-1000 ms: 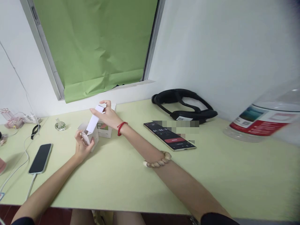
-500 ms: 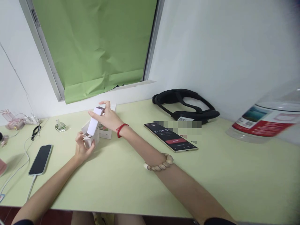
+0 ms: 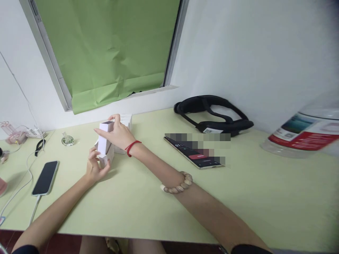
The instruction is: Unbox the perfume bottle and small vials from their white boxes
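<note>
My left hand is closed around the lower part of a small white carton, held upright at the desk's back left. A narrower white box-shaped insert stands upright out of the carton's top, its lower end inside. Its upper part is pinched between the thumb and fingers of my right hand. The insert's top looks dark; what it contains I cannot make out. Just behind my right hand, another white box is partly hidden. A small green glass bottle sits to the left.
On the left, a phone lies plugged into a white cable, near a black wristband and a power strip. To the right are a phone with a lit screen, a black headset and a large plastic bottle.
The insert has gone from leaning to nearly upright, and its lower end now lines up with the carton. My right hand has moved slightly left with it. The camera view has shifted a little.
</note>
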### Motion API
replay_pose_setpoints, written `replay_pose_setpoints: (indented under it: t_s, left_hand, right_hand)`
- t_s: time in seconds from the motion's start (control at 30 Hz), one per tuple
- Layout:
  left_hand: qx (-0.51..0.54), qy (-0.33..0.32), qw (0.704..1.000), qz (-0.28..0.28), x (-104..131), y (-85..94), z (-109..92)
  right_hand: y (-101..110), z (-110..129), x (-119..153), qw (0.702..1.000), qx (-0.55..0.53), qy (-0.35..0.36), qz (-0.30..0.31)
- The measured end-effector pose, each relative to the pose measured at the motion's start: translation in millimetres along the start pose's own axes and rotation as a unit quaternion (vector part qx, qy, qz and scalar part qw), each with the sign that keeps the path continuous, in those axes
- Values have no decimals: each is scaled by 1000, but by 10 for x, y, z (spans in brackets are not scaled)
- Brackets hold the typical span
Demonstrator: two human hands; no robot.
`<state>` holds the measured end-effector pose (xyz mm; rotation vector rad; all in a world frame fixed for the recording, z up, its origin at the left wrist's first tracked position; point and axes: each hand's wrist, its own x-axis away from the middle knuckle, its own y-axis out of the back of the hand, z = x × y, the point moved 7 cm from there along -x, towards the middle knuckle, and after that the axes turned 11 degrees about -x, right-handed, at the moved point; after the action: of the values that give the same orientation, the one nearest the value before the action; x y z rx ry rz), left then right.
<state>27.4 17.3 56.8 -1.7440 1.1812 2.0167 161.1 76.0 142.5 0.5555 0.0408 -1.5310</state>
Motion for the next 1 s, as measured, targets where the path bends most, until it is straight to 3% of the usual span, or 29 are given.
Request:
replay_pose_setpoints:
  t_s: [0.17, 0.53, 0.63, 0.77, 0.87, 1.0]
  left_hand:
    - [12, 52, 998, 30, 7, -21, 50]
    - [21, 76, 996, 38, 34, -65, 90]
    - [47, 155, 986, 28, 77, -77, 213]
    - [117, 315, 942, 14, 130, -88, 434]
    - [141, 358, 923, -36, 108, -29, 510]
    - [133, 382, 911, -76, 100, 21, 565]
  right_hand:
    - [13, 29, 15, 998, 31, 40, -29]
    - [-77, 100, 86, 992, 87, 90, -15]
    - [-177, 77, 112, 990, 91, 106, 10]
    - [-360, -33, 125, 986, 105, 113, 60]
    - [-511, -45, 172, 974, 122, 172, 84]
    - [-637, -46, 268, 965, 94, 235, 71]
